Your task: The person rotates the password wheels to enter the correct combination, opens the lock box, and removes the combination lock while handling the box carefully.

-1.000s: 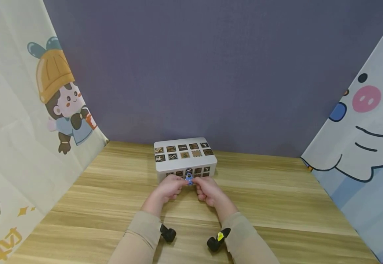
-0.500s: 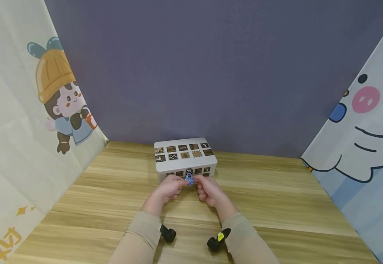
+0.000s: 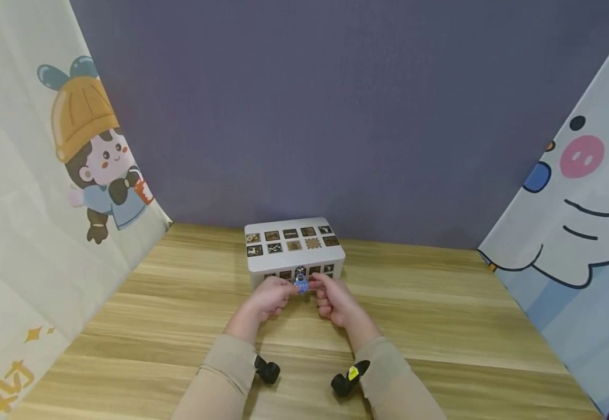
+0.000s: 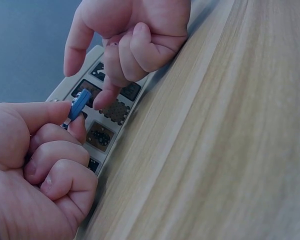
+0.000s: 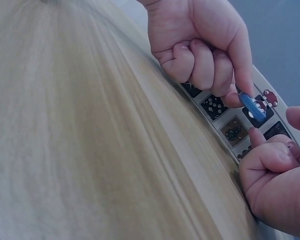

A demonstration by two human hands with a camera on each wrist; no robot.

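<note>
Blue padlock (image 4: pixel 80 103), its lettering unreadably small, is pinched by left fingers (image 4: pixel 78 129), right fingers (image 4: pixel 106 94) parted beside it.

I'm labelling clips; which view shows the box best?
The head view: the box shows its whole top and part of its front. Each wrist view shows mainly its front, partly behind left hand and right hand.

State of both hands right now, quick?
Left hand: closed, pinching the small flat blue padlock.
Right hand: open, thumb and index finger apart near the padlock, other fingers curled; holding nothing.
</note>
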